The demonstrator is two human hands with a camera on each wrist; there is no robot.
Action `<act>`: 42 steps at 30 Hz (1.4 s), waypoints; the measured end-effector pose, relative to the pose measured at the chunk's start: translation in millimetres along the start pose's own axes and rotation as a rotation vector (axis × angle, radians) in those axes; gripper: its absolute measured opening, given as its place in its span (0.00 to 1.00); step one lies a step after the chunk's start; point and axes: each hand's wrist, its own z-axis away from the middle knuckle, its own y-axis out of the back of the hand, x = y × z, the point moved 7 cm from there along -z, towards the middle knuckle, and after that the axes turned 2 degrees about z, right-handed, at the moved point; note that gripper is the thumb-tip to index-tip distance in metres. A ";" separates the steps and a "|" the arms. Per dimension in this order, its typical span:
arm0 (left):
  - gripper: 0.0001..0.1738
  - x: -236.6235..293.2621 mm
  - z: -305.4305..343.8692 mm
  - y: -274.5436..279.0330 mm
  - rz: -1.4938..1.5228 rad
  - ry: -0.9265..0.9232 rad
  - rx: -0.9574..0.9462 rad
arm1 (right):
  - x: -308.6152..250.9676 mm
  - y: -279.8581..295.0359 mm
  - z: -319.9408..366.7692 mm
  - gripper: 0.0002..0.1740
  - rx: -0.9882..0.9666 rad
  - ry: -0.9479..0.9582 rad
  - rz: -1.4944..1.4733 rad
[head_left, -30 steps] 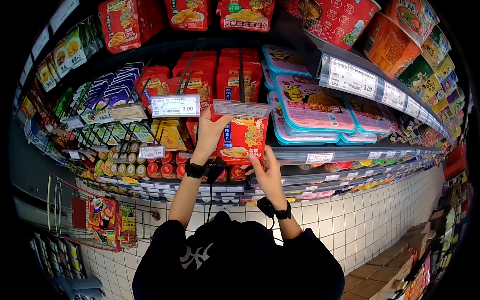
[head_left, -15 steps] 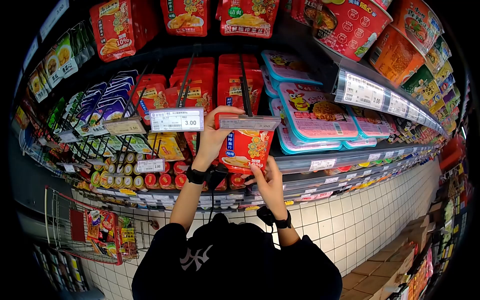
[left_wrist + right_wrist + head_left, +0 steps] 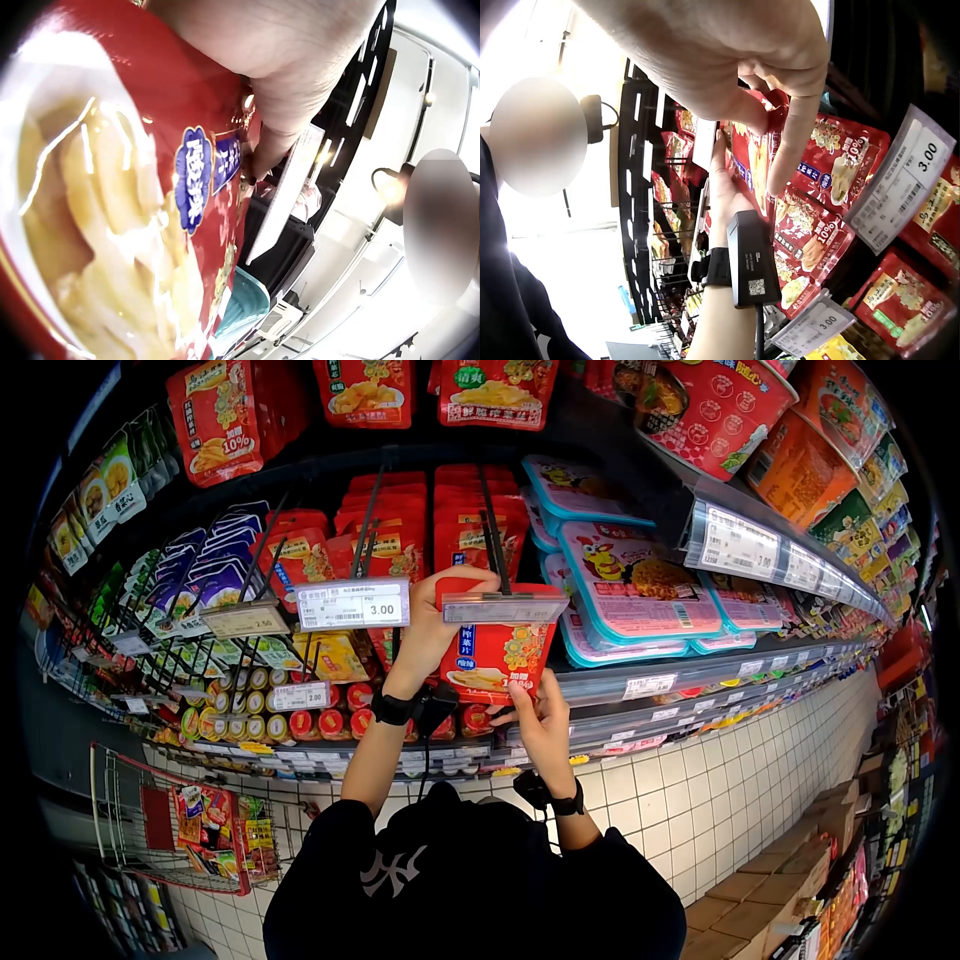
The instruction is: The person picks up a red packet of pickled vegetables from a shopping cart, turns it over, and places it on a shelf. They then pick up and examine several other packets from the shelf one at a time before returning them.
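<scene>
A red pouch of pickled vegetables (image 3: 490,671) hangs at the front of a hook, partly behind a clear price-tag holder (image 3: 503,608). My left hand (image 3: 432,632) grips its upper left side, thumb bent across near the top edge. At the lower right corner my right hand (image 3: 544,730) pinches the pouch between thumb and fingers. In the left wrist view the pouch's printed front (image 3: 97,195) fills the left side, under the left hand (image 3: 277,45). The right wrist view has the right hand's thumb and finger on the pouch's edge, the left hand (image 3: 727,196) beyond.
More red pouches (image 3: 475,510) hang behind on the same hook. Pink trays with blue rims (image 3: 640,585) are stacked to the right, below a shelf edge with price labels (image 3: 760,545). Another price tag (image 3: 353,603) sticks out left of the hands. A shopping cart (image 3: 245,830) stands lower left.
The head view has shifted a little. The pouch and its tag holder sit slightly lower and further right in it, and more of the pouch's top shows above the holder. Both hands keep their hold.
</scene>
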 end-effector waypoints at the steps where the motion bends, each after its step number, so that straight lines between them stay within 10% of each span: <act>1: 0.13 1.6 -0.9 -1.2 0.000 0.001 0.000 | -0.1 -0.5 -0.4 0.16 0.001 -0.001 0.000; 9: 0.15 -1.1 -1.2 1.6 0.128 0.245 0.087 | 2.4 -5.3 -6.1 0.15 0.025 -0.032 -0.075; 42: 0.13 -82.5 36.4 55.9 -0.311 0.256 0.136 | 29.2 -15.9 -41.4 0.37 0.023 0.070 -0.034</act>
